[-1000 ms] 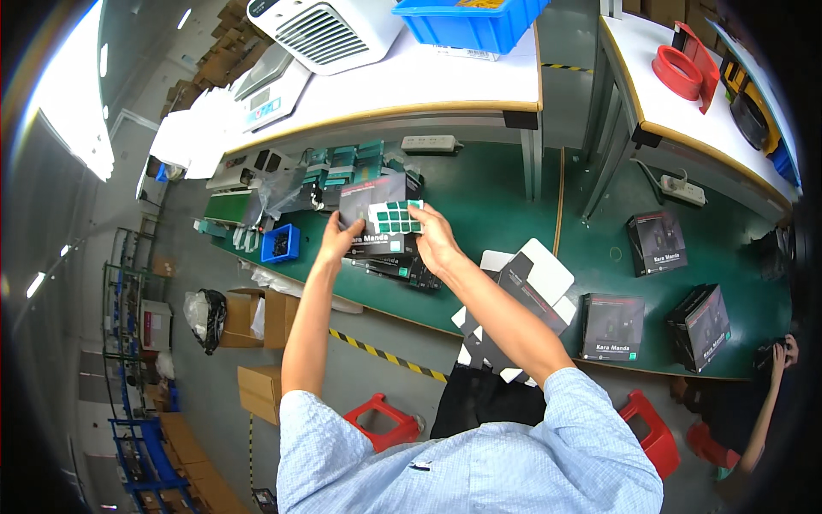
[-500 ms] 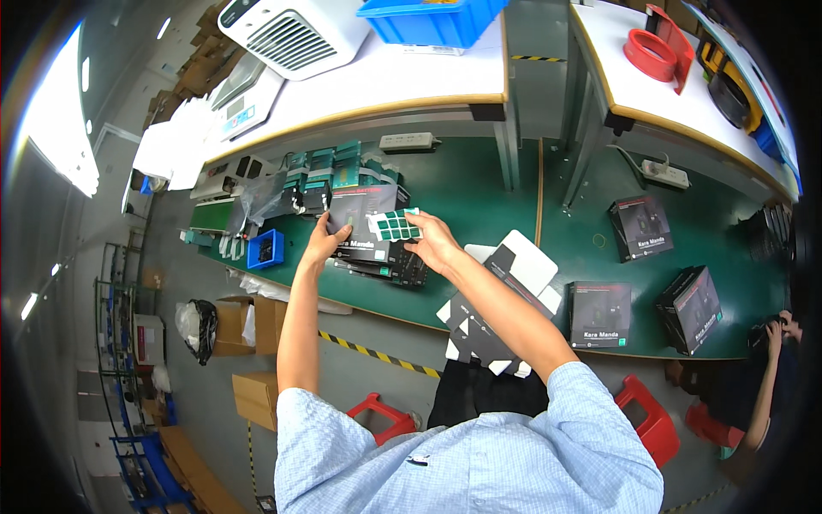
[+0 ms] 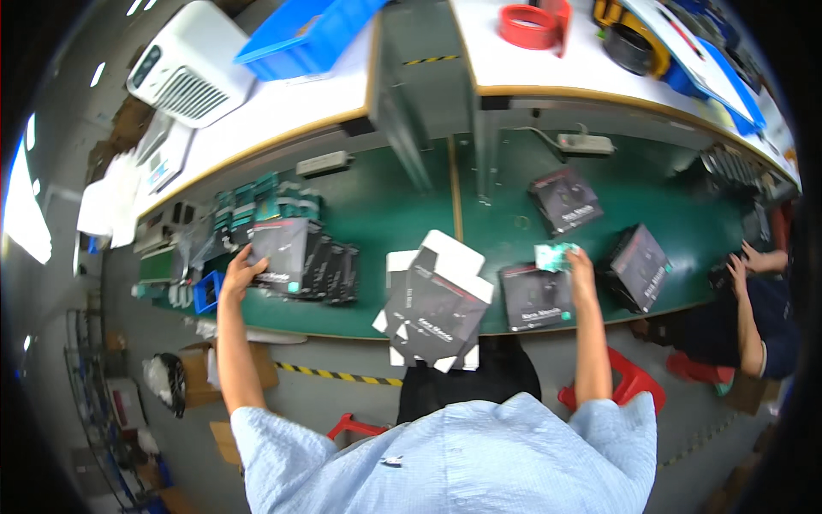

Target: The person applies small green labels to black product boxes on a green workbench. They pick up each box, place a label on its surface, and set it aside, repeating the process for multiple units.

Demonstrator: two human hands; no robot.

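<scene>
Change: both hands were together at the box stack half a second ago; now they are spread wide apart, the right hand point(image 3: 579, 267) out at 3 o'clock of the open box, the left hand point(image 3: 238, 271) back at 9 o'clock.
Green card: the small green-and-white card point(image 3: 553, 254) has left the stack and is now pinched in the right fingers, hovering above the closed black box point(image 3: 536, 295) on the green bench point(image 3: 385, 206).
Left hand state: fingers wrapped on the edge of the front black box point(image 3: 281, 253) of the upright row, gripping it.
Meaning: the card appears to have been separated from its box and carried across; one box remains in hand at the row.
Open box: the flattened black-and-white carton point(image 3: 432, 300) lies between the two arms, at the near bench edge.
Hidden: the card's face is too small to read; its underside is unseen.
Cut off: a co-worker's hands point(image 3: 743, 261) at 3 o'clock sit at the dark rim; what they hold cannot be told.
</scene>
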